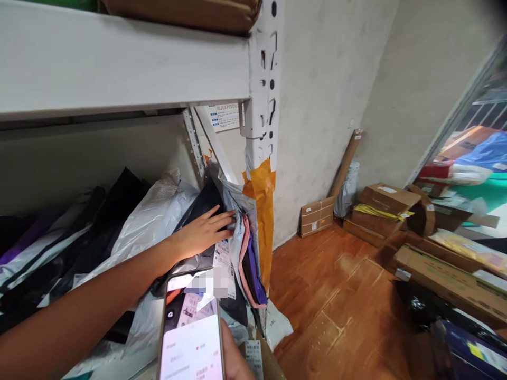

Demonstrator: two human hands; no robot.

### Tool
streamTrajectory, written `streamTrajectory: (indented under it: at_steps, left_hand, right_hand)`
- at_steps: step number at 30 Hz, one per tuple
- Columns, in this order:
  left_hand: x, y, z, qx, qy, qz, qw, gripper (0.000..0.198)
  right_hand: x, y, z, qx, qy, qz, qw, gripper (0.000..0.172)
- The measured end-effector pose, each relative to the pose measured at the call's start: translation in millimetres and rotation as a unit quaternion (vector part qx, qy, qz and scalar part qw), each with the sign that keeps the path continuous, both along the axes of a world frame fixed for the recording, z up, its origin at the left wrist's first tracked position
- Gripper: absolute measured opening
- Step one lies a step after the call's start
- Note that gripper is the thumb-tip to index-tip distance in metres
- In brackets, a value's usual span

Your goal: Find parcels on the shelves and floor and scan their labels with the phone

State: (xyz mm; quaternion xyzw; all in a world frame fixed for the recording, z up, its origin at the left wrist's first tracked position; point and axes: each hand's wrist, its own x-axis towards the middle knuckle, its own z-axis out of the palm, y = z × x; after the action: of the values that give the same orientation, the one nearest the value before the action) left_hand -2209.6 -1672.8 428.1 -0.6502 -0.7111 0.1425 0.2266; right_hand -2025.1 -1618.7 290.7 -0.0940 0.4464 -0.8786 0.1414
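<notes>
My left hand (206,229) reaches into the lower shelf with its fingers stretched flat against a grey parcel bag (233,211) standing near the shelf post. Pink and purple bags (249,264) stand just right of it. Low in the view my right hand (233,359) grips a smartphone (192,327) whose lit screen shows a camera picture of a label. Only part of that hand shows, under the phone. A white shipping label (222,258) hangs on the bag below my left hand.
Grey, white and black parcel bags (130,227) fill the shelf. A white metal post (261,105) wrapped in orange tape (263,211) ends the rack. Cardboard boxes (317,215) and long cartons (447,279) lie on the wooden floor (332,295) to the right.
</notes>
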Motion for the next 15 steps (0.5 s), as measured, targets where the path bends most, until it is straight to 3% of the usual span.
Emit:
streamTrajectory:
  at_steps: [4, 10, 15]
  left_hand:
    - [2.3, 1.2, 0.6, 0.014, 0.011, -0.009, 1.000, 0.026]
    - [2.0, 1.5, 0.7, 0.016, 0.014, -0.013, 1.000, 0.023]
    - [2.0, 1.8, 0.6, 0.011, 0.013, -0.002, 1.000, 0.023]
  right_hand:
    - [-5.9, 5.6, 3.7, -0.019, 0.013, 0.002, 1.000, 0.075]
    - [3.2, 18.7, 10.8, -0.040, 0.003, 0.023, 0.999, 0.078]
    - [20.9, 25.7, 23.8, -0.084, 0.040, 0.045, 0.995, 0.100]
